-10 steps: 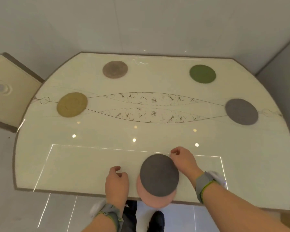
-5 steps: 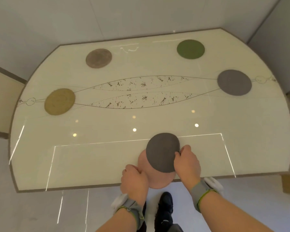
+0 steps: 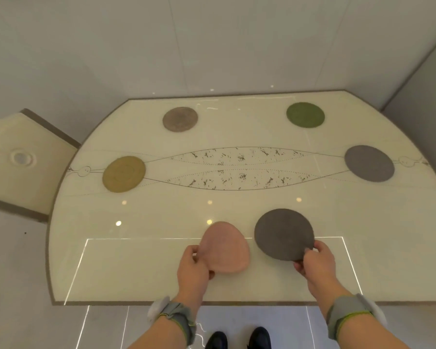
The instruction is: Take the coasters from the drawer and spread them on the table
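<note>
My left hand point(image 3: 193, 269) pinches the near-left rim of a pink coaster point(image 3: 225, 248), which bends slightly above the table's front. To its right, my right hand point(image 3: 316, 264) grips the near-right edge of a dark grey coaster point(image 3: 282, 234). The two coasters are apart, side by side. Several other round coasters lie flat on the cream table point(image 3: 149, 273): a brown one point(image 3: 180, 119) at the back left, a green one point(image 3: 305, 114) at the back right, a mustard one point(image 3: 124, 174) at the left and a grey one point(image 3: 369, 163) at the right. No drawer is in view.
A low cream side surface point(image 3: 23, 159) with a round fitting adjoins the table's left. Pale walls close in behind and at the right. My dark shoes point(image 3: 239, 338) stand on the glossy floor just below the table's straight front edge.
The two coasters were stacked at the front edge. My left hand has taken the pink one leftward and my right hand has carried the dark grey one to the right, so they are now separate.
</note>
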Available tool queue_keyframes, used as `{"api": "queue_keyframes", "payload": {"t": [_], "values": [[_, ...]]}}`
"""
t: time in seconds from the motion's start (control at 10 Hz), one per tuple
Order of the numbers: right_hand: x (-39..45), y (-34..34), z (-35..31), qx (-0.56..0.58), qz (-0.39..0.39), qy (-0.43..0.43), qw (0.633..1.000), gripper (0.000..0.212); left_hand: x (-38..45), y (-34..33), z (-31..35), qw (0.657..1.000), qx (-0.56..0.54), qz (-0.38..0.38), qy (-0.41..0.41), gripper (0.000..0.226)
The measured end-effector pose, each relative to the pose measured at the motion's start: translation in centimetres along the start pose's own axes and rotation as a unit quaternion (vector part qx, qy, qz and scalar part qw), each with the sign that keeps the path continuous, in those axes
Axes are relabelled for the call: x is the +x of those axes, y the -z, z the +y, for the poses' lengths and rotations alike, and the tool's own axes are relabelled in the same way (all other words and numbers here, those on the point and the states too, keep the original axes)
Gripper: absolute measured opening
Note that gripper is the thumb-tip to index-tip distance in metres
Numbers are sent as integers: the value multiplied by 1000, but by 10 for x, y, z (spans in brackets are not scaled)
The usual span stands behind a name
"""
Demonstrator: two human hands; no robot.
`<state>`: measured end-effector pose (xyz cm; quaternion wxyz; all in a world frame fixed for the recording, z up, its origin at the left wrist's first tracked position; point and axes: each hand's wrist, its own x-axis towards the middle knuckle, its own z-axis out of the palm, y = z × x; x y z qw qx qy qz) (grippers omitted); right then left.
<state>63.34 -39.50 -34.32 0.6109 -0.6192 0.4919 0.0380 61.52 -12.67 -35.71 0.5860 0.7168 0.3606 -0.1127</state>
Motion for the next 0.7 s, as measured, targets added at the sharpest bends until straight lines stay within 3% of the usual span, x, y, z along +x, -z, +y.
{"api": "queue_keyframes", "payload": {"t": [0.2,0.3,0.7], "values": [[21,-8,-1,74,73,-12,995,55,53,51,-8,994,-82,54,40,15],[22,-2,7,91,104,-35,990,55,59,56,-22,992,-90,63,56,14],[-12,17,48,-10,112,-4,994,64,20,68,-37,993,42,102,46,38]]}}
